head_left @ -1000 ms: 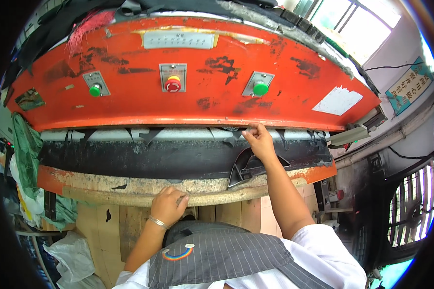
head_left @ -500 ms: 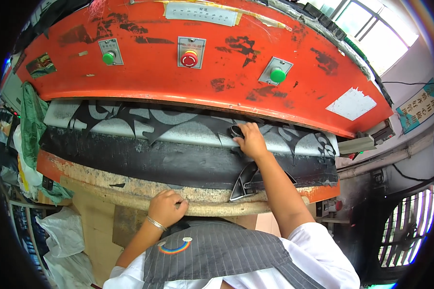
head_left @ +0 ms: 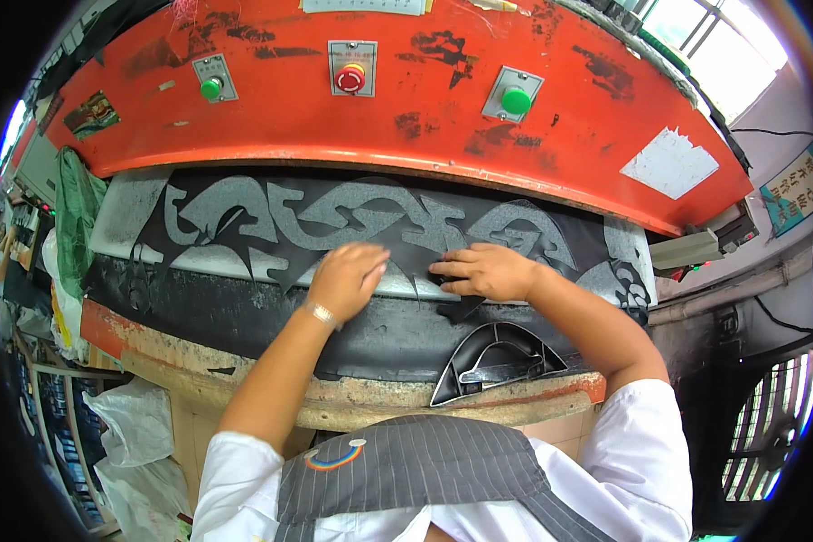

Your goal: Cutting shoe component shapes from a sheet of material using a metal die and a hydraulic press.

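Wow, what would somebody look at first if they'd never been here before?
Probably the big orange-red panel across the top, with its red button between two green buttons. Below, the left hand and right hand reach over the near edge of a black sheet with curvy cut-outs. A curved metal frame sits lower in the picture, right of the middle.

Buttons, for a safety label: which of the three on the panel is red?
The middle button, the only red one; the left button and right button are green.
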A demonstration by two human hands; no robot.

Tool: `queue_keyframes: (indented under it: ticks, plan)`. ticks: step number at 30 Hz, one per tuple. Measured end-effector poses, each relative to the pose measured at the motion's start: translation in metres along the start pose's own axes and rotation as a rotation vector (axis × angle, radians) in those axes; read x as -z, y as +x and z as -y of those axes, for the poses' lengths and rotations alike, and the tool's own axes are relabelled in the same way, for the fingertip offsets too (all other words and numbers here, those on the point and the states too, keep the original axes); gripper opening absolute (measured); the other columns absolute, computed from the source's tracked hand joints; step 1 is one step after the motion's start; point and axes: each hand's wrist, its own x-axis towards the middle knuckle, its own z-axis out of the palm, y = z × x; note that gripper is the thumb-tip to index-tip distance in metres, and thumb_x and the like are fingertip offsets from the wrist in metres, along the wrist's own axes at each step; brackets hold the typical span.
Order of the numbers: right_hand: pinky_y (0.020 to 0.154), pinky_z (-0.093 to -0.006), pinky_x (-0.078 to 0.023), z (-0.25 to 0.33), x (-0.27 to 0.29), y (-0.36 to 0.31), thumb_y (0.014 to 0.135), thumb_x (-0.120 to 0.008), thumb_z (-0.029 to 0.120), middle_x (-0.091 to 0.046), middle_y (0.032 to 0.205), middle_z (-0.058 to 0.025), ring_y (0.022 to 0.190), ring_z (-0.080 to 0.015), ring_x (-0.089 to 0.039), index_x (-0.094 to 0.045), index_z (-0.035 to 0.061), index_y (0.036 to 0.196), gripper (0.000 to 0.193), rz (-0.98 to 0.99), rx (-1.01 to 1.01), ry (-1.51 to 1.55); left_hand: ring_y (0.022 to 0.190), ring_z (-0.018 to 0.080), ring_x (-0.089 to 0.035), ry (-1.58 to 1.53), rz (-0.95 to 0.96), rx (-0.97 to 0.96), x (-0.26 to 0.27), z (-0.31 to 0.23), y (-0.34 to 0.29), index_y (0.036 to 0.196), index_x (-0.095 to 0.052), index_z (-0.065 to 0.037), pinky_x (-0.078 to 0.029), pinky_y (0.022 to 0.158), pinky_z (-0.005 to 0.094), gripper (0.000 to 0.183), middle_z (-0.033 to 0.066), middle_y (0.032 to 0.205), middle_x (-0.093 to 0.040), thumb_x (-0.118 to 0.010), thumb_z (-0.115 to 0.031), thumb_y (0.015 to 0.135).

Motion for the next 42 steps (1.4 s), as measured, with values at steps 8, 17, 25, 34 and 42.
queue_keyframes:
  ticks: [8,17,25,34,42]
  plan:
    - [0.086,-0.0379,-0.048,-0.016,0.006,-0.032,0.080,-0.063,0.018,-0.058,0.114,-0.0105,0.105,-0.0291,-0.056,-0.060,0.0105,0.117,0.038,-0.280,-0.394,0.193,0.120,0.0252,-0.054,0.084,-0.013,0.066,-0.037,0.039,-0.004,0.101,-0.073,-0.009,-0.039,0.101,0.0402,0.022,0.0053,0.117,-0.067,-0.067,-0.022,0.084]
    - [0.089,-0.0435,-0.048,0.032,-0.031,0.065,0.080,-0.066,0.025,-0.062,0.103,-0.0230,0.102,-0.0376,-0.059,-0.061,0.0003,0.115,0.043,-0.443,-0.903,0.485,0.119,0.0253,-0.054,0.077,-0.002,0.097,-0.032,0.036,-0.001,0.104,-0.072,-0.009,-0.040,0.100,0.0394,0.026,0.0050,0.117,-0.066,-0.067,-0.023,0.083]
    - [0.087,-0.0411,-0.044,0.042,-0.064,0.061,0.076,-0.073,0.029,-0.062,0.103,-0.0139,0.099,-0.0317,-0.055,-0.056,0.0054,0.126,0.057,-0.574,-0.814,0.342,0.119,0.0253,-0.053,0.075,0.009,0.106,-0.027,0.032,0.001,0.102,-0.073,-0.013,-0.039,0.100,0.0401,0.022,0.0034,0.116,-0.064,-0.067,-0.022,0.083]
    - [0.091,-0.0411,-0.040,0.047,-0.066,0.071,0.074,-0.076,0.028,-0.062,0.107,-0.0132,0.103,-0.0309,-0.053,-0.053,0.0065,0.130,0.064,-0.639,-0.842,0.316,0.118,0.0263,-0.052,0.104,0.000,0.149,-0.023,0.042,0.004,0.102,-0.073,-0.013,-0.040,0.099,0.0395,0.023,0.0046,0.114,-0.063,-0.069,-0.023,0.082]
    - [0.076,-0.0292,-0.048,0.021,0.046,0.043,0.082,-0.073,0.013,-0.060,0.089,-0.0067,0.082,-0.0144,-0.058,-0.052,-0.0001,0.117,0.043,-1.279,-1.038,0.483,0.079,0.0253,-0.058,0.109,-0.677,0.175,0.147,0.110,0.038,0.084,-0.067,-0.003,-0.046,0.074,0.0377,0.016,0.0104,0.083,-0.063,-0.060,-0.016,0.092]
